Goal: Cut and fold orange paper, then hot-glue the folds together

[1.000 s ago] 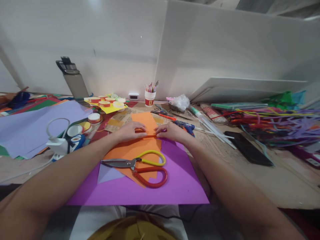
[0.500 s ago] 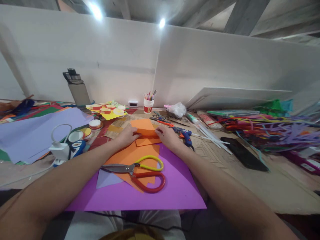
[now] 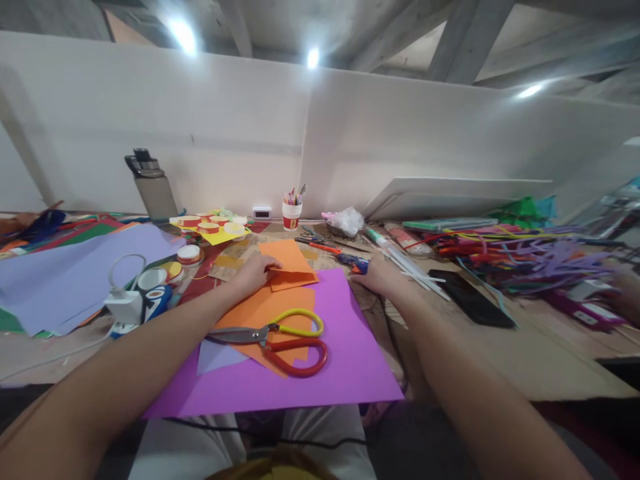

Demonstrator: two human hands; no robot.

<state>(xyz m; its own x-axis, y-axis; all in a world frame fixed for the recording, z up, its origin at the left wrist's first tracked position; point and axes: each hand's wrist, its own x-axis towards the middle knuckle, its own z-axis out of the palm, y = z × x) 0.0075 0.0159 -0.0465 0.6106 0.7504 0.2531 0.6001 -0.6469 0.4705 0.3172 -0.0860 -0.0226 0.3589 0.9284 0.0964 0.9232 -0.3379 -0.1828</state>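
My left hand (image 3: 257,273) pinches the left edge of a folded orange paper (image 3: 295,270), whose upper flap stands slightly raised. Off to the right, my right hand (image 3: 381,275) is closed round the handle of a blue hot glue gun (image 3: 358,264); most of the handle is hidden by the hand. Beneath the folded piece lie more orange sheets (image 3: 273,307) on a large purple sheet (image 3: 350,373). On top of these rest scissors (image 3: 265,335) with one yellow and one red handle, blades pointing left.
Lavender sheets (image 3: 75,273), tape rolls (image 3: 189,255) and a white plug (image 3: 123,307) lie on the left. A bottle (image 3: 153,190) and a pen cup (image 3: 292,215) stand behind. Rightward are white sticks (image 3: 415,270), a black phone (image 3: 473,297) and piled pipe cleaners (image 3: 525,257).
My right hand has left the orange paper and moved right onto the glue gun. My left hand has stayed at the paper, which was folded over. The view has tilted up and turned right.
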